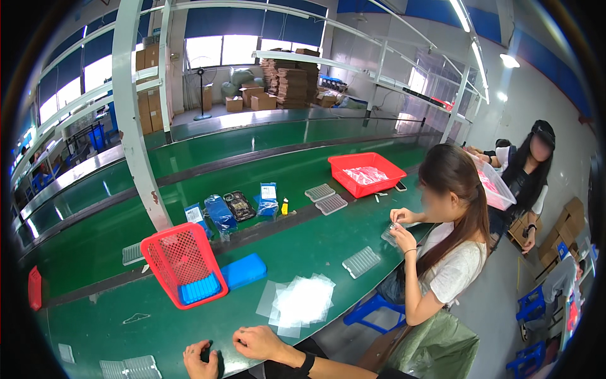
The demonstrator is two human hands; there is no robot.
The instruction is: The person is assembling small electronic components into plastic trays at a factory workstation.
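My left hand rests at the near edge of the green table with its fingers curled in. Just right of it, my right hand lies loosely closed on the tabletop, a black band round its wrist. Neither hand shows anything in its fingers. Beyond the right hand is a spread pile of thin clear sheets. To the left of my left hand lie clear ribbed plastic trays. Farther off, a red perforated basket stands tilted, with blue ribbed pieces inside and a blue case beside it.
On my right a seated person handles a small clear piece, near another clear tray. A red bin holds bagged pink items. Blue packets lie mid-table by a white post. A standing person carries a translucent bin.
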